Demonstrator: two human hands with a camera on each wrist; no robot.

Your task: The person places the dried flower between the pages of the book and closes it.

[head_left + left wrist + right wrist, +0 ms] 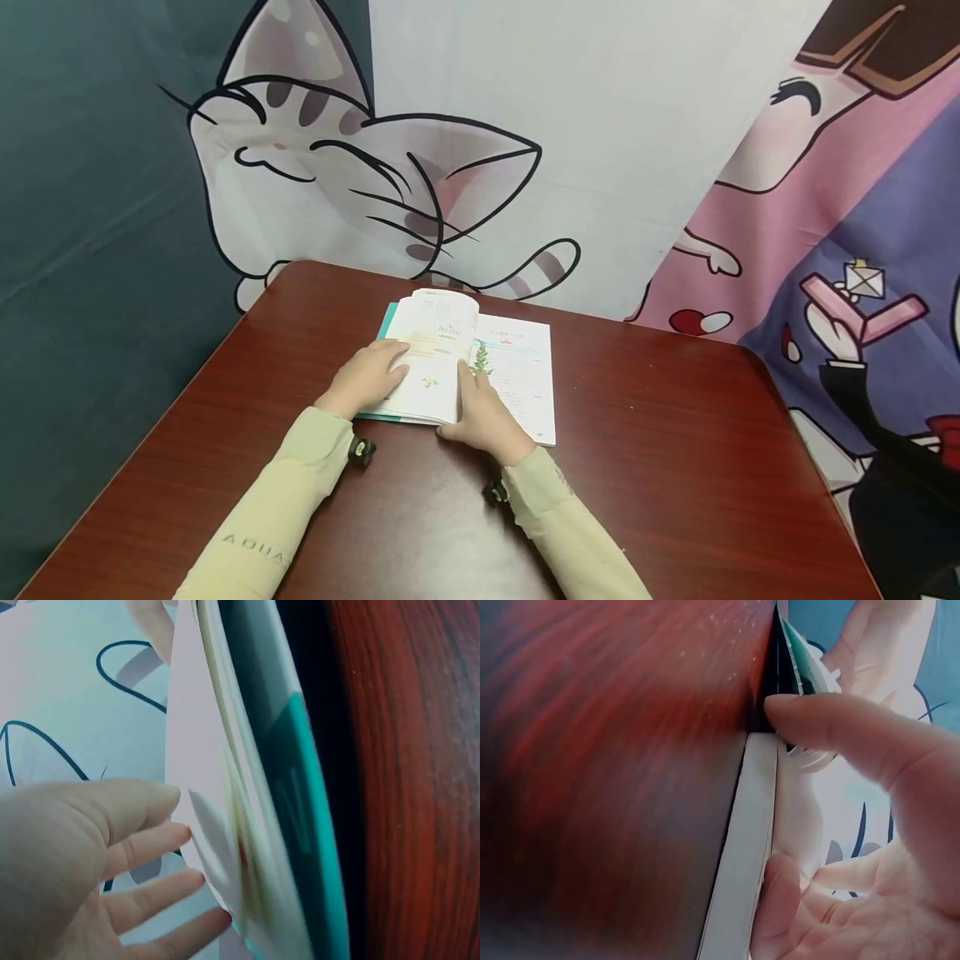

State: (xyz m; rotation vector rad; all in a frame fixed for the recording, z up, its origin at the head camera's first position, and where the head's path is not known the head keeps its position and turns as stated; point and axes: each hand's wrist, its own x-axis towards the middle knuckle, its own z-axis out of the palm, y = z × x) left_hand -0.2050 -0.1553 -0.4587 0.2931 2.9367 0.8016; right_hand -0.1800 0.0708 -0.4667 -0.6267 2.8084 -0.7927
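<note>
An open book [513, 392] with a teal cover [304, 795] lies at the table's far side, its left pages [427, 396] bulging up a little. My left hand [365, 379] rests at the left page's outer edge. In the left wrist view that hand [97, 862] has its fingers spread and fairly straight, tips against the page edges. Near the gutter, my right hand [486, 421] lies over the book with its fingers extended. The right wrist view shows the right thumb [840, 727] at the book's near edge and the other fingers loosely bent above the right-hand page block [742, 840].
The book lies on a dark red-brown wooden table [660, 467] with rounded far corners. Behind it hangs a cloth [600, 108] printed with a cartoon cat and other figures. A small black device [362, 452] is strapped at the left wrist, another [495, 492] at the right.
</note>
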